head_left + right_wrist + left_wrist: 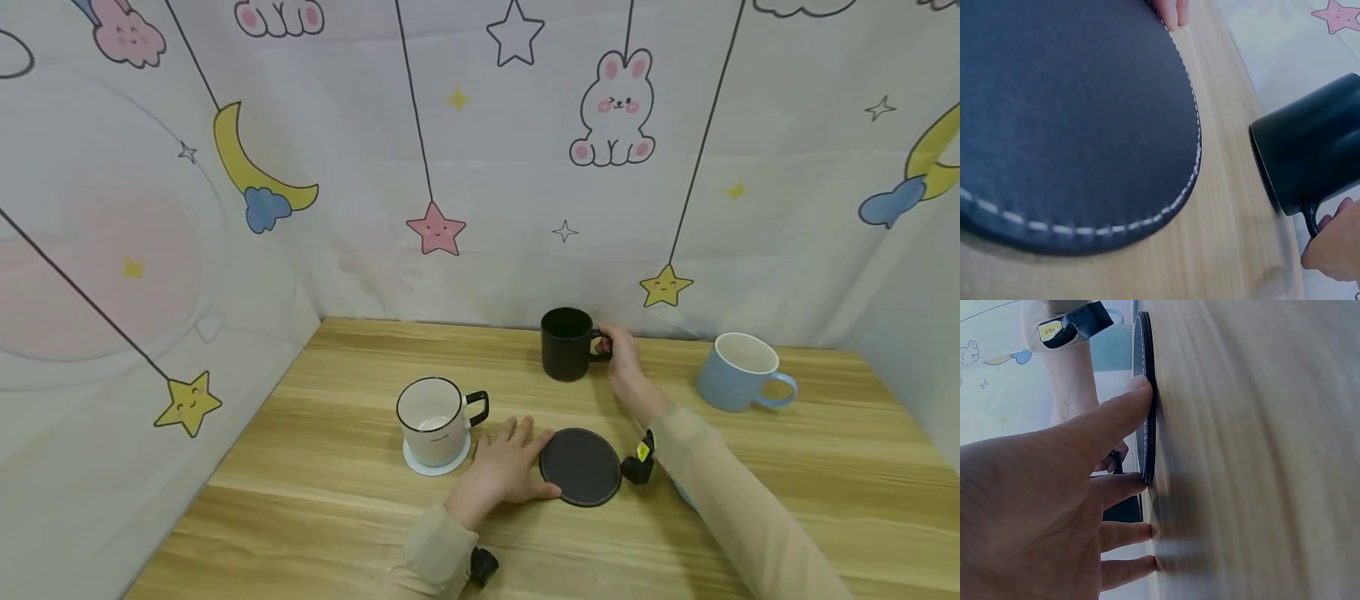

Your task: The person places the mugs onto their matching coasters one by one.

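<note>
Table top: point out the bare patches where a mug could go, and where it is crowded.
Bare wood on the table lies left of and in front of the white mug, and between the black mug and blue mug. It is crowded mid-table: left hand on the black coaster, right hand at the black mug's handle.

A light wooden desk [787,467] with long pale and darker grain bands fills the lower part of the head view. A white fabric backdrop [480,167] encloses it on 3 sides, hanging behind the far edge and folding in along the left and right. The cloth is printed with a white rabbit with pink ears [613,108], a pink smiling star [436,229], yellow smiling stars [665,287], a yellow crescent moon with a blue cloud [258,179], and a pink cloud [129,35], several strung on thin dark lines. The light is soft and even.
</note>
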Tool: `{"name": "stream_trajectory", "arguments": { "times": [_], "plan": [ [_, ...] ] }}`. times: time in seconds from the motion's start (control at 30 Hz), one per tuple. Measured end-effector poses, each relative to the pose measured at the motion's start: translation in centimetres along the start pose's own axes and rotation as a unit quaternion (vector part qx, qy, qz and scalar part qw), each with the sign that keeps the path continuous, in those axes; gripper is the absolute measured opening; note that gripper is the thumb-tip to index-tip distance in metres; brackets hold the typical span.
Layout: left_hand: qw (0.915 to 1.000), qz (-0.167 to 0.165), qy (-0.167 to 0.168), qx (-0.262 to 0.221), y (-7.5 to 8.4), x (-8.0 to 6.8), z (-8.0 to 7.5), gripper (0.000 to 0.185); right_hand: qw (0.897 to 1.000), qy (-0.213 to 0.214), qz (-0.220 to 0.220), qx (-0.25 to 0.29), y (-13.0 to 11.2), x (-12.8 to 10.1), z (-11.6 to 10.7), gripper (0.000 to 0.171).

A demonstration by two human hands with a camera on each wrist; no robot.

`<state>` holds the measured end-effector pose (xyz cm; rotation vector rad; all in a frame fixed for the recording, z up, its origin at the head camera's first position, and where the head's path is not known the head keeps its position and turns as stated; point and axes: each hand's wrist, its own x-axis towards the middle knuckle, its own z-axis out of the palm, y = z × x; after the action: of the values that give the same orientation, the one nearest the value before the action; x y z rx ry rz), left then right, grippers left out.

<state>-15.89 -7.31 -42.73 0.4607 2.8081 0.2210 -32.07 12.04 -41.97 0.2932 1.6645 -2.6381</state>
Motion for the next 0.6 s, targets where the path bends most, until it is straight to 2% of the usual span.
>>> {"name": "stream_trajectory", "arguments": {
  "times": [0.2, 0.6],
  "plan": [
    [1.0, 0.0, 0.003, -0.002, 0.05, 0.03, -0.04, 0.082, 1.0, -0.007, -0.004, 0.005, -0.33, -0.79, 0.16, 0.041],
    [1.0, -0.002, 0.0, 0.004, 0.21, -0.02, -0.03, 0.082, 0.999, 0.0, -0.006, 0.052, -0.64, -0.49, -0.11, 0.04]
  ]
}}
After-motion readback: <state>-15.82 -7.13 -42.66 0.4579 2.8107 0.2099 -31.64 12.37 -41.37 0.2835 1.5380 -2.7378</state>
